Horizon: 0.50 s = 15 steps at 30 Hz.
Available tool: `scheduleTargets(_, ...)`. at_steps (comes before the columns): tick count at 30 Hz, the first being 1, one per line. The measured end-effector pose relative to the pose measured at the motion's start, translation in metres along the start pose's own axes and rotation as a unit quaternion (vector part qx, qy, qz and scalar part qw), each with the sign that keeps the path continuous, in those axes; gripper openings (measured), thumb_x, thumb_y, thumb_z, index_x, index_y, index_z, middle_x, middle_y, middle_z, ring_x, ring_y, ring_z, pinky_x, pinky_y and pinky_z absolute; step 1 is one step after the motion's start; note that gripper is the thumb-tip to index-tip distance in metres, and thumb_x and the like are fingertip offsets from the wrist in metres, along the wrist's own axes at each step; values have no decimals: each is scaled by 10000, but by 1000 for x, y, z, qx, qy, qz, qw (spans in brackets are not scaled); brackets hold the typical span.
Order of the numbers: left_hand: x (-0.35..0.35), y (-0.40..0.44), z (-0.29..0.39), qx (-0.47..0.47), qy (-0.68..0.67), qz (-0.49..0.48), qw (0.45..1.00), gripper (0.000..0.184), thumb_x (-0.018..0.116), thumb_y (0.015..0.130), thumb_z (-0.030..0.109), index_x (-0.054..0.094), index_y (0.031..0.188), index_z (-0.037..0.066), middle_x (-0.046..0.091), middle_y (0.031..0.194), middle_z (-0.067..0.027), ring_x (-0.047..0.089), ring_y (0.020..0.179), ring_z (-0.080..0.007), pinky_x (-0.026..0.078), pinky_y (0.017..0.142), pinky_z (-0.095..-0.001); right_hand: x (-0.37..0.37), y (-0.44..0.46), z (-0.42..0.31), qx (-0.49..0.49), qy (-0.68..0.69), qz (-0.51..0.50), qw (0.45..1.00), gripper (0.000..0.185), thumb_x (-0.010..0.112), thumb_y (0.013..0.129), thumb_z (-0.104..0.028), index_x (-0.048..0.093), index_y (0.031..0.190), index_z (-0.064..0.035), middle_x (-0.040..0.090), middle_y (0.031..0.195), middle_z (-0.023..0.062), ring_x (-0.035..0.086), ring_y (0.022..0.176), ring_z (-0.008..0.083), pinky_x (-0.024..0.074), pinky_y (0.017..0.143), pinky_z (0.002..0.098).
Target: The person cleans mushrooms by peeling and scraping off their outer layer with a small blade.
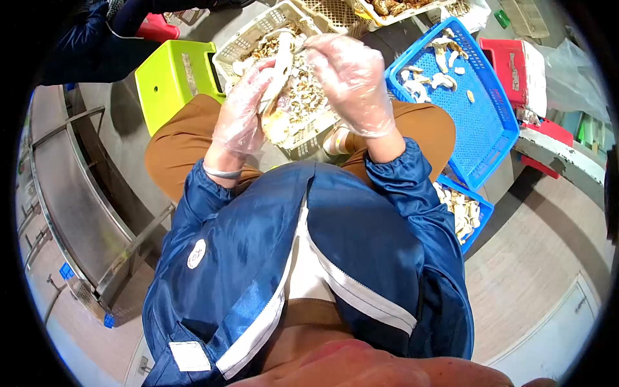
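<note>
My left hand (244, 109), in a clear plastic glove, is closed around a long, pale piece of mushroom (282, 64) held upright. My right hand (353, 84), gloved the same way, has its fingers pinched together just right of the piece's upper end. What sits in that pinch is too small to make out. Below both hands, between my knees, stands a cream plastic basket (295, 153) with many small mushroom bits (309, 103) in it.
To the right, a blue basket (474, 138) holds several pale mushroom pieces (443, 80), with more in a lower blue basket (488, 209). A green stool (164, 80) is at left, a red stool (503, 68) at right. Another person's dark sleeve (84, 55) shows upper left.
</note>
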State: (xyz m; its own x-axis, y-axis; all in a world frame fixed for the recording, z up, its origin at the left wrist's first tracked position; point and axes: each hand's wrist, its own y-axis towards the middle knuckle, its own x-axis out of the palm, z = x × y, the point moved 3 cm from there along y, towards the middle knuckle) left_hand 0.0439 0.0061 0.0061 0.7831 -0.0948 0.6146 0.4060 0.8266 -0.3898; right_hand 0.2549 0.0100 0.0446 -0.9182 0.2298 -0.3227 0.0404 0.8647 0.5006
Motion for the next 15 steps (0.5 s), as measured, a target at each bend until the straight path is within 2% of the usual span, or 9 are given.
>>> scheduleTargets(1, 0, 1, -2, -13, -30, 24, 999, 336, 603, 1111, 159, 606, 1418, 22, 705, 1208, -69, 698, 996, -137, 604, 847, -294, -2, 1, 13, -8, -1, 45, 999, 127, 753, 950, -38, 775, 1062, 18, 795, 936, 133, 749, 786, 207, 571, 720, 318)
scheduleTargets(2, -3, 1, -3, -34, -54, -2, 998, 334, 607, 1110, 169, 610, 1413, 26, 710, 1194, -74, 701, 977, -146, 607, 838, -299, -6, -2, 22, 93, 38, 68, 993, 135, 758, 962, -54, 789, 1074, 14, 788, 907, 54, 683, 765, 99, 544, 708, 267)
scheduleTargets(4, -15, 3, -4, -76, -104, -56, 990, 332, 615, 1108, 189, 616, 1402, 35, 719, 1165, -82, 706, 940, -163, 615, 820, -310, -18, 0, 46, 124, 58, 147, 980, 151, 761, 976, -74, 797, 1090, 19, 763, 891, 5, 629, 769, 45, 522, 701, 234)
scheduleTargets(6, -14, 5, -4, -111, -153, -32, 982, 330, 604, 1118, 279, 629, 1363, 59, 707, 1111, -92, 673, 857, -187, 603, 751, -339, -33, 4, 52, 113, 6, 175, 978, 116, 758, 941, -71, 791, 1003, 21, 783, 838, 131, 725, 727, 177, 561, 711, 313)
scheduleTargets(8, -5, 1, -3, -83, -131, 86, 984, 340, 589, 1123, 351, 630, 1309, 69, 666, 1039, -77, 616, 790, -168, 560, 661, -334, -27, 1, 49, 199, 84, 75, 974, 158, 789, 918, -132, 794, 973, 16, 782, 863, 126, 724, 741, 192, 561, 719, 317)
scheduleTargets(10, -14, 10, -8, -97, -186, 7, 978, 379, 572, 1132, 354, 637, 1328, 35, 715, 1094, -93, 687, 882, -199, 615, 740, -371, -14, 4, 28, 66, 80, -12, 995, 179, 797, 906, -153, 794, 970, 13, 775, 903, 124, 733, 801, 209, 567, 736, 324)
scheduleTargets(11, -13, 12, -8, -99, -203, -4, 974, 389, 569, 1133, 352, 636, 1338, 28, 727, 1122, -104, 705, 911, -210, 629, 768, -386, -10, -2, 14, 157, 101, -58, 981, 175, 804, 899, -164, 802, 968, -3, 759, 940, 128, 734, 850, 230, 574, 759, 338)
scheduleTargets(12, -12, 13, -7, -101, -220, -12, 970, 399, 566, 1134, 351, 636, 1348, 22, 740, 1151, -114, 722, 941, -222, 643, 797, -400, -4, -4, 4, 92, 91, -47, 991, 156, 804, 899, -172, 810, 961, -28, 744, 933, 124, 730, 843, 230, 574, 755, 347)
scheduleTargets(15, -15, 15, -9, -93, -223, 21, 970, 381, 536, 1149, 315, 624, 1374, 21, 740, 1201, -136, 741, 1000, -245, 649, 875, -402, 11, -10, -14, 104, 136, -104, 980, 114, 788, 899, -155, 808, 949, -54, 731, 939, 109, 725, 832, 242, 572, 750, 353)
